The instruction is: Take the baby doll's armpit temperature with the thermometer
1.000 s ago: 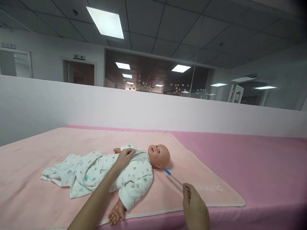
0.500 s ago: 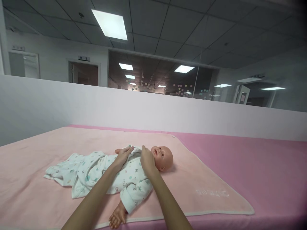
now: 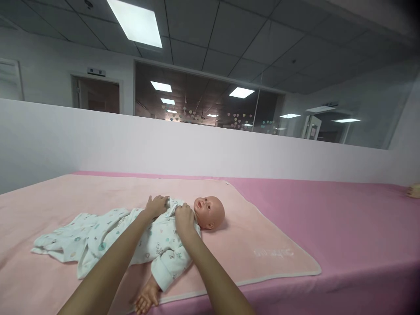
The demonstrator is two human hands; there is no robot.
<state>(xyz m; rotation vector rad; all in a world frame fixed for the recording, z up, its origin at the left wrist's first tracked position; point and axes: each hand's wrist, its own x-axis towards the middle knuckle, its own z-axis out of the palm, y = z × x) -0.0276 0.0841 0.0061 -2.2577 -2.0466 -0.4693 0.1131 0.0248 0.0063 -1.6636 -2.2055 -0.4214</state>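
Head view: the doll (image 3: 210,213) lies on its back on a blanket (image 3: 275,245), head to the right. It wears a printed white suit (image 3: 154,245) whose legs trail loose to the left. The right hand (image 3: 184,218) sits at the collar just under the chin, fingers curled closed on the suit's edge. The left hand (image 3: 156,204) rests at the far shoulder with fingers bent down onto the cloth; whether it pinches or only presses, I cannot tell.

The work looks like setting the suit's neck opening. Done well, I judge, that means short, even pulls on both sides so the fronts meet flat and stay off the chin. One hand should also keep weight on the chest, since the light doll would slide or roll with the cloth. The loose suit legs will drag if the pull runs toward the head.

The doll lies toward the near side. Its bare hand (image 3: 146,299) lies close to the blanket's near hem, under the line of the forearms, so elbows have little room there. The widest room lies right of the head, over the blanket and the pink sheet (image 3: 344,227). A white wall (image 3: 197,148) bounds the far side, well apart from the doll. A small thing (image 3: 414,190) at the right border is too cut off to name.
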